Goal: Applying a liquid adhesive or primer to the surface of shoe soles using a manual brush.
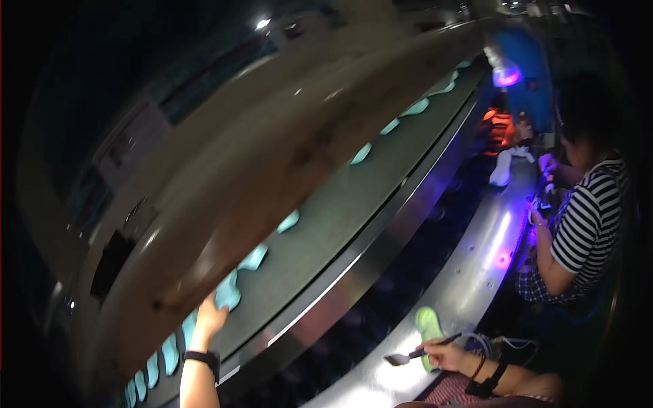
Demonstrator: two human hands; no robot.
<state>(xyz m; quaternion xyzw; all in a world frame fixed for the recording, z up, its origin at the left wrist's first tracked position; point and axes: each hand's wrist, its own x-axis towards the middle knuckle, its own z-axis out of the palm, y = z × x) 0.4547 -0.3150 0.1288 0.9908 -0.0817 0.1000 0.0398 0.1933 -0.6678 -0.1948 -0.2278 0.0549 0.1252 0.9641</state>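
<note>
Stretched out to the left, my left hand point(211, 318) grips the near end of a teal shoe sole point(228, 291) at the far side of a grey conveyor belt point(326, 224). Its fingers are partly hidden by the sole. My right hand point(445, 355) is closed round the dark handle of a flat brush point(400, 359), whose head points left. Just behind that hand, a yellow-green shoe sole point(428, 322) lies on a brightly lit metal worktop point(454, 282), its lower part overlapped by the hand and brush.
More teal soles point(170, 353) line the belt's far edge, beneath a long brown hood point(265, 149). A metal rail point(360, 262) runs between belt and worktop. At the right a co-worker in a striped shirt point(588, 228) works near a white sole point(501, 168) and an orange-glowing unit point(500, 126).
</note>
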